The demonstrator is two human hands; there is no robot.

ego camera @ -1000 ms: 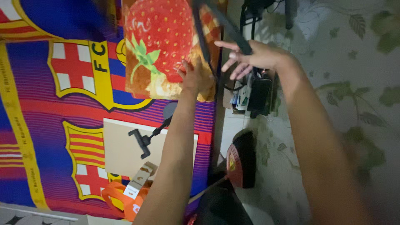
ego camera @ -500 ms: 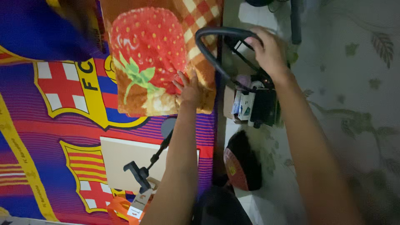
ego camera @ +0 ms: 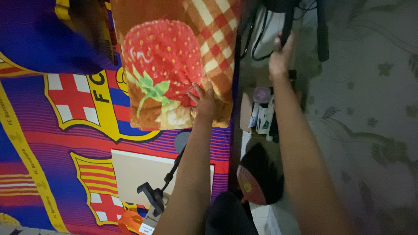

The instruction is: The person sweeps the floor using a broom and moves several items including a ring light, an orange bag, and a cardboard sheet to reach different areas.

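Left hand (ego camera: 204,101) rests open-fingered on the strawberry-printed brown plush pillow (ego camera: 174,65) at the bed's (ego camera: 35,135) edge; right hand (ego camera: 280,56) grips a black strap (ego camera: 287,24).

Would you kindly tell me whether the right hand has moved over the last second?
Yes. The right hand has moved away from the strawberry pillow, farther up toward the black cables beside the bed.

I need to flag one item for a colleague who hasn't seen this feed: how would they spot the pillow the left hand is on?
Start at the striped blue, red and yellow bedsheet filling the left side. Near its right edge lies the pillow, with the left hand resting on its lower corner. It alone shows a big red strawberry with green leaves and a checked corner.
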